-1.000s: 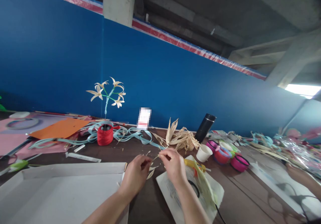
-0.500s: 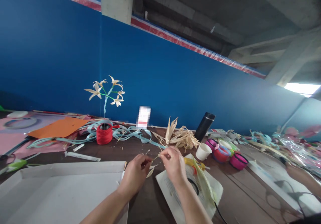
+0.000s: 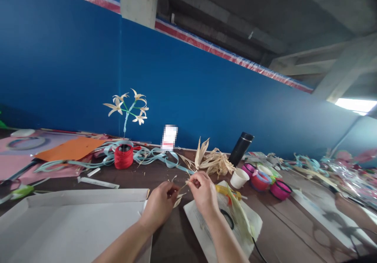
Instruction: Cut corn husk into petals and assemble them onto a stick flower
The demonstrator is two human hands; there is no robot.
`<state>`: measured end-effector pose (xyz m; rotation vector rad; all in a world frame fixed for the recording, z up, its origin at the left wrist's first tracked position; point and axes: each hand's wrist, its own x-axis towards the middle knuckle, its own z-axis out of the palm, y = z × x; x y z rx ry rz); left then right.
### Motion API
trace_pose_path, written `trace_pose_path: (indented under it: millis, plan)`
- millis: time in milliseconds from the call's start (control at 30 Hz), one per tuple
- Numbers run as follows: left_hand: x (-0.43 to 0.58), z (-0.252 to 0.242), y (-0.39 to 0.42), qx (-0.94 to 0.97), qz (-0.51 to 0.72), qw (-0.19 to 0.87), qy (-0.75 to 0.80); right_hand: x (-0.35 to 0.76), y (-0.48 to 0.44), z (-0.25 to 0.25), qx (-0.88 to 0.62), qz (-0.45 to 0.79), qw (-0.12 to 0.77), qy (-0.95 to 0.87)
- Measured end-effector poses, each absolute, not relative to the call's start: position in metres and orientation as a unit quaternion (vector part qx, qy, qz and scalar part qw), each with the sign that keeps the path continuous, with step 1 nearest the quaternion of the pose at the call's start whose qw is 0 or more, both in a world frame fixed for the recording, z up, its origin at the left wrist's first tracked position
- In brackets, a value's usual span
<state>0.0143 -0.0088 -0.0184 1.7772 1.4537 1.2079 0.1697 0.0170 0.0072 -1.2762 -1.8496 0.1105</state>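
Over the dark table my left hand and my right hand face each other, fingertips pinched. A thin pale strand, perhaps a strip of husk, runs between the two pinches; its ends are hidden in my fingers. Below it lies a small pale husk petal. Just beyond my right hand sits a pile of dried corn husks. Under my right forearm is a white sheet bearing a long pale-green husk and a yellow tool.
A white box lid fills the left front. Behind stand a red thread spool, a husk-flower stem, blue ribbon and a black bottle. Right are a white cup, pink containers and another person's hand.
My hands keep nearly the same pose, with the strand still between them. The view has shifted slightly, and the other person's hand at the right has moved a little.
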Motion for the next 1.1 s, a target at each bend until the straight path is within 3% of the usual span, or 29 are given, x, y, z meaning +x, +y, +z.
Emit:
trace_pose_path:
  millis: [300, 1100]
  plan:
    - [0.014, -0.02, -0.008, 0.65, 0.452, 0.235, 0.564, 0.162, 0.011, 0.007, -0.515, -0.015, 0.376, -0.77]
    - [0.011, -0.014, -0.009, 0.642, 0.463, 0.214, 0.573, 0.163, 0.02, -0.001, -0.471, 0.192, 0.429, -0.747]
